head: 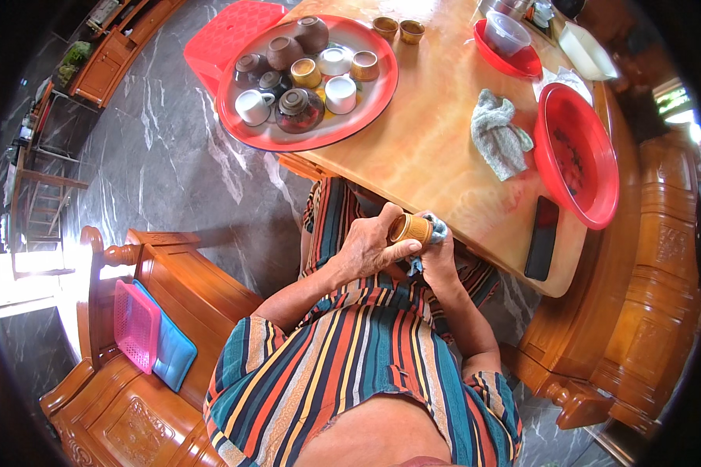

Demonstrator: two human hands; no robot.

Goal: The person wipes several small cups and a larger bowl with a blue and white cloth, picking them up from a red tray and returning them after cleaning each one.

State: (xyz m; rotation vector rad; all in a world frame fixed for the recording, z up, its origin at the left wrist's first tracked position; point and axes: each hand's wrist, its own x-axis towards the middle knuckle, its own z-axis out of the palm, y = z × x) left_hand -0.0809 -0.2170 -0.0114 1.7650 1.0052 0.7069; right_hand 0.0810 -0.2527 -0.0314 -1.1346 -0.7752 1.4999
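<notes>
My left hand (363, 244) grips a small yellow-brown ceramic cup (416, 229) by its side, and the cup lies tilted with its rim facing left. Against the cup's other end, my right hand (440, 260) holds a blue-grey cloth (437, 226); a corner of it hangs below the fingers. Both hands are over my lap, just in front of the table edge. Beyond them, a red-rimmed round tray (239, 133) carries several cups and jars, among them a white mug (252, 107), a white cup (340, 95) and a dark glazed jar (299, 111).
Two brown cups (412, 32) stand on the marbled table (409, 146). To the right are a grey towel (499, 134), a red basin (604, 175) with dark bits inside, a black phone (541, 238) and a smaller red basin (526, 69). A red plastic stool (201, 55) stands beyond the tray.
</notes>
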